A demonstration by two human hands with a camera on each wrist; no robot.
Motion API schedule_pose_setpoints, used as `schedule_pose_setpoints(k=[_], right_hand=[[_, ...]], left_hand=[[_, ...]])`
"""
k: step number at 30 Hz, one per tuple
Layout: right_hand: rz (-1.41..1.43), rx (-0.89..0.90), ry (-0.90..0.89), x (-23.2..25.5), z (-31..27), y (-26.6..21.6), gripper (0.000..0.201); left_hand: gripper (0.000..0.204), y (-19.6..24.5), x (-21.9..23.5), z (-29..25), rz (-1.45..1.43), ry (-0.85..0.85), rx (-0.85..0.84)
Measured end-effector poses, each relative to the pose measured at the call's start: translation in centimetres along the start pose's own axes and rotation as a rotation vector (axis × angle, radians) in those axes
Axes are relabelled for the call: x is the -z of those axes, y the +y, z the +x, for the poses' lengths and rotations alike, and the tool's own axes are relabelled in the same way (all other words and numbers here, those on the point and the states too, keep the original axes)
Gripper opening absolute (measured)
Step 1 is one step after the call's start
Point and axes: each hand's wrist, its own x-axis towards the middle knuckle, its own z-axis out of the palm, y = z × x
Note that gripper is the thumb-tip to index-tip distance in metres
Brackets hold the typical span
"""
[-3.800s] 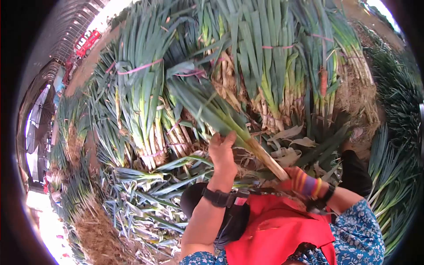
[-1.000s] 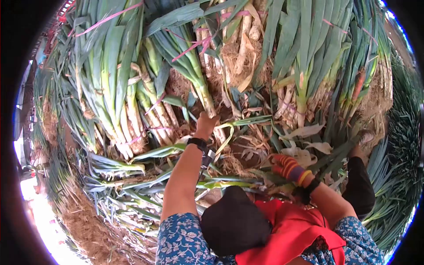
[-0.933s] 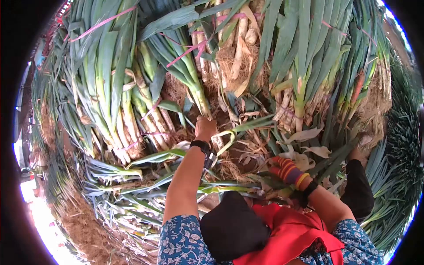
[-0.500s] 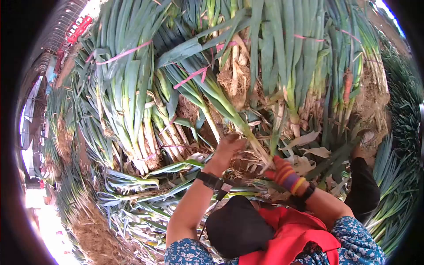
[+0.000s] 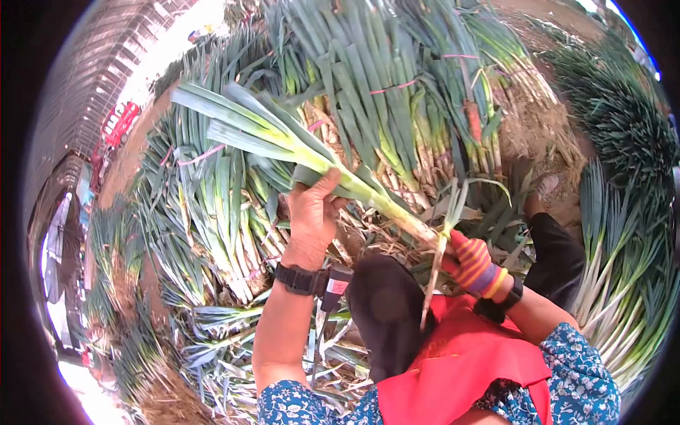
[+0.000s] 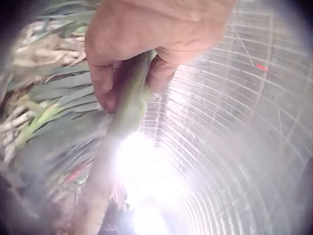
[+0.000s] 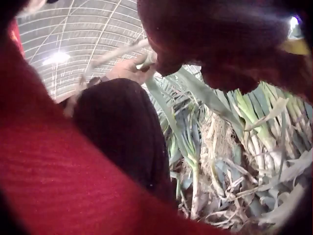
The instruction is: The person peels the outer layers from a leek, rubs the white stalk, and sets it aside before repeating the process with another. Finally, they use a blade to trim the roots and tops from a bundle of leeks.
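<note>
In the head view, a leek (image 5: 375,198) slants across in front of the body, green leaves up to the left and pale end down to the right. My bare left hand (image 5: 312,212) grips its shaft below the leaves; the left wrist view shows fingers and thumb on either side of the leek (image 6: 129,105). My right hand (image 5: 476,268), in a striped glove, holds the pale lower end. A thin limp stalk (image 5: 438,261) with a pale tail hangs beside that glove. In the right wrist view, the dark right hand (image 7: 210,39) hides its own grip.
Tied leek bundles (image 5: 397,113) lean in a row ahead, with pink ties. Loose leaves and trimmings (image 5: 227,347) litter the ground at left. A dark-trousered knee (image 5: 386,304) rises between the arms. More leeks (image 5: 616,297) lie at right.
A second ago my left hand was down among the leeks, with the gloved hand apart. Since then the left hand has lifted a leek, and the right hand has taken its lower end.
</note>
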Motion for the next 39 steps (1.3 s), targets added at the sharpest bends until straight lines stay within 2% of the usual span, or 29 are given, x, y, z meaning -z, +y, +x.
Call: schedule_pose_setpoints(k=[1,2,4,6,7,8,10,11,12,14,15,16,18,19,20,22,23,25,26,28,29,30,31,32,33,35,36,37,39], right_hand=[[-0.135,-0.071,0.061,-0.6,-0.2,0.6,0.033],[-0.03,-0.007,0.135,-0.6,0.5,0.3,0.03],[-0.059,0.051,0.241,0.4,0.6,-1.2,0.029],[-0.18,0.098,0.391,0.3,0.0,-0.4,0.029],[-0.199,0.115,0.457,-0.2,-0.5,0.7,0.029],[-0.129,0.064,0.403,0.6,-0.4,0.0,0.032],[-0.162,0.183,0.436,1.5,-0.3,-0.1,0.044],[-0.18,0.241,0.453,1.9,-0.2,-0.1,0.05],[-0.185,0.253,0.484,2.3,-0.2,-0.3,0.05],[-0.212,0.197,0.489,3.0,-0.6,-0.3,0.049],[-0.242,0.142,0.502,3.5,-0.5,-0.2,0.047],[-0.324,0.194,0.513,3.8,-0.5,0.7,0.046],[-0.198,0.1,0.568,3.6,-0.9,2.5,0.044],[-0.29,0.182,0.599,4.3,-0.5,1.3,0.038],[-0.258,0.187,0.517,4.9,0.0,1.0,0.036],[-0.434,0.154,0.456,6.4,0.8,-1.4,0.039],[-0.442,0.144,0.469,6.8,0.8,-1.0,0.039],[-0.326,0.183,0.53,7.2,0.4,-0.2,0.035],[-0.285,0.228,0.548,7.6,0.1,-0.4,0.032],[-0.294,0.253,0.464,7.5,-1.1,0.9,0.035],[-0.234,0.228,0.355,7.3,-1.5,0.6,0.038],[-0.183,0.197,0.263,7.2,-1.8,0.2,0.041],[-0.31,0.281,0.216,5.4,-2.0,2.4,0.045],[-0.203,0.302,0.168,4.4,-2.0,3.2,0.055],[-0.096,0.319,0.119,3.4,-2.1,4.0,0.066],[0.058,0.176,-0.076,4.4,-0.3,3.0,0.082],[0.247,0.131,-0.124,5.4,0.4,0.5,0.084],[0.393,0.165,-0.128,4.9,1.1,-1.1,0.085],[0.213,0.06,-0.028,3.7,2.8,-3.3,0.062]], left_hand=[[0.028,0.6,-1.4,-0.4,0.012,0.049,-0.133],[0.028,0.9,-2.5,-0.7,0.023,0.041,-0.142],[0.03,1.6,-4.5,-1.2,0.031,0.107,-0.334],[0.034,2.1,-6.7,-2.1,0.083,0.201,-0.369],[0.031,1.6,-6.5,-1.5,0.024,0.183,-0.388],[0.027,1.2,-6.1,-1.1,0.11,0.165,-0.476],[0.018,1.4,-8.0,-2.5,-0.044,0.125,-0.396],[0.016,1.3,-8.5,-2.7,-0.023,0.11,-0.441],[0.015,0.7,-9.9,-3.6,-0.022,0.283,-0.361],[0.014,-2.9,-11.0,-3.1,-0.071,0.319,-0.465],[0.016,-2.5,-11.6,-4.1,-0.065,0.358,-0.315],[0.017,-2.0,-11.5,-5.6,-0.158,0.213,-0.139],[0.021,-4.5,-10.6,-7.0,0.204,-0.019,0.062],[0.026,-5.2,-12.3,-9.0,0.477,-0.061,0.251],[0.031,-5.9,-13.4,-11.4,0.753,-0.099,0.436],[0.04,-11.5,-12.0,-14.4,0.46,-0.628,0.168],[0.04,-12.5,-10.9,-13.3,0.463,-0.645,0.17],[0.041,-13.3,-8.1,-11.8,0.921,-0.497,0.222],[0.035,-9.3,-8.6,-11.5,0.854,-0.402,0.127],[0.025,-7.4,-4.9,-8.0,0.459,-0.21,-0.151],[0.025,-5.4,-3.7,-7.4,0.489,-0.157,-0.258],[0.025,-3.7,-3.4,-6.7,0.169,-0.187,-0.182],[0.024,-1.9,-3.0,-5.9,-0.152,-0.198,-0.106],[0.022,-1.8,-3.1,-5.7,-0.165,-0.025,-0.038],[0.021,-1.9,-4.9,-6.9,-0.085,0.11,-0.096],[0.018,-3.8,-4.2,-7.1,-0.047,0.083,-0.094],[0.018,-4.2,-4.7,-7.8,-0.022,0.061,-0.114],[0.018,-4.6,-5.5,-8.0,-0.018,0.048,-0.098],[0.023,-5.3,-6.5,-8.8,-0.122,0.0,-0.037]])
